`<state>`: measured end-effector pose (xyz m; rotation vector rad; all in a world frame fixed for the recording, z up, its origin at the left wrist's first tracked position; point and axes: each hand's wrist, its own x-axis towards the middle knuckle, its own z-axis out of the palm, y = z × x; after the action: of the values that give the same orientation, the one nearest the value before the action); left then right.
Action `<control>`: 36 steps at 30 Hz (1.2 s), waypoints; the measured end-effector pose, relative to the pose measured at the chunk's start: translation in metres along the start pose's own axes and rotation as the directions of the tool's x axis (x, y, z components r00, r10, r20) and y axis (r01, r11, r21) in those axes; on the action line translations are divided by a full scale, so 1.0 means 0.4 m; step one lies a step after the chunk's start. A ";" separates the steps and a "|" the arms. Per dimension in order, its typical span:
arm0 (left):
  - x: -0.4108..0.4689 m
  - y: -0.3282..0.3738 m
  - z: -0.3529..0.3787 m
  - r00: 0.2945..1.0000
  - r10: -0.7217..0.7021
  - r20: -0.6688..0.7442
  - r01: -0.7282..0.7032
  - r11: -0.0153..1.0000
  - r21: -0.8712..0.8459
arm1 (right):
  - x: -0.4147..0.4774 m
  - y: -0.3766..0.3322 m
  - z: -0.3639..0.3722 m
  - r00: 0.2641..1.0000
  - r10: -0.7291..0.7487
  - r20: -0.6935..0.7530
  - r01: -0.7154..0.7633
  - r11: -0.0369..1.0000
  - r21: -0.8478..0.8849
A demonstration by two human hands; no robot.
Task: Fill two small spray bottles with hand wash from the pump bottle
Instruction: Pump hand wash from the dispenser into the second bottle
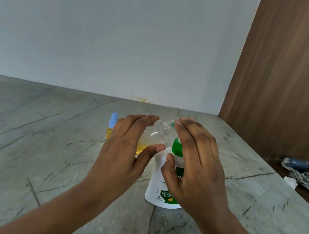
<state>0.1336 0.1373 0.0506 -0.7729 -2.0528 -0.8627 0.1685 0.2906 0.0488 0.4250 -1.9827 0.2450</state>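
Already done: the blue-capped spray bottle (111, 125) stands upright on the stone table (25, 136), just behind the left hand. It is closed and holds yellow liquid, so it looks finished.
In hand: the open spray bottle (156, 135) is held above the table, tilted, with its bare neck pointing right. Yellow hand wash pools only in its lower end.
Left hand (123, 152): grasps the open spray bottle's body, thumb in front and fingers behind.
Right hand (196, 164): fingers are straight and grasp nothing. The fingertips sit by the green nozzle (172, 124) at the bottle's mouth; I cannot tell whether they press it.
Pump bottle (158, 188): white with a green collar, upright on the table just below the open spray bottle, partly hidden by the right hand.
Left to do: probably more pumps into the second bottle, then closing it. Its sprayer top is not in view.
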 end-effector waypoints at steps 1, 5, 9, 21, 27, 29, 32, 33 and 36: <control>-0.001 -0.001 0.001 1.000 -0.002 0.003 0.002 1.000 0.003 | -0.002 0.000 0.003 1.000 0.002 -0.001 -0.002 1.000 -0.001; -0.009 -0.009 0.003 1.000 0.001 0.023 -0.001 1.000 0.000 | -0.009 -0.001 0.007 1.000 -0.004 -0.008 0.004 1.000 -0.007; -0.017 -0.013 0.006 1.000 -0.008 0.030 0.008 1.000 0.004 | -0.020 0.000 0.011 1.000 -0.002 -0.009 0.002 1.000 -0.021; -0.018 -0.013 0.006 0.999 -0.003 0.034 0.003 1.000 -0.004 | -0.016 0.006 0.003 1.000 -0.016 0.008 0.016 0.999 -0.039; -0.002 -0.001 -0.002 1.000 -0.001 -0.012 0.001 1.000 -0.002 | 0.000 0.007 -0.001 0.996 -0.089 -0.020 0.087 0.991 -0.097; 0.000 0.000 -0.003 1.000 -0.004 -0.017 0.004 1.000 0.007 | 0.004 0.010 -0.002 0.994 -0.110 -0.025 0.107 0.987 -0.119; 0.002 -0.001 -0.003 1.000 -0.002 -0.018 0.002 1.000 0.006 | 0.010 0.012 -0.006 0.992 -0.124 -0.014 0.121 0.983 -0.138; 0.002 -0.003 -0.002 1.000 -0.001 -0.020 0.001 1.000 0.012 | 0.011 0.013 -0.006 0.992 -0.128 -0.006 0.126 0.981 -0.149; 0.001 -0.006 0.000 1.000 -0.001 -0.016 0.002 1.000 0.010 | 0.007 0.012 -0.003 0.990 -0.134 0.032 0.137 0.972 -0.190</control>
<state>0.1317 0.1358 0.0502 -0.7563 -2.0422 -0.8559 0.1666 0.2951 0.0518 0.4368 -1.9642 -0.0370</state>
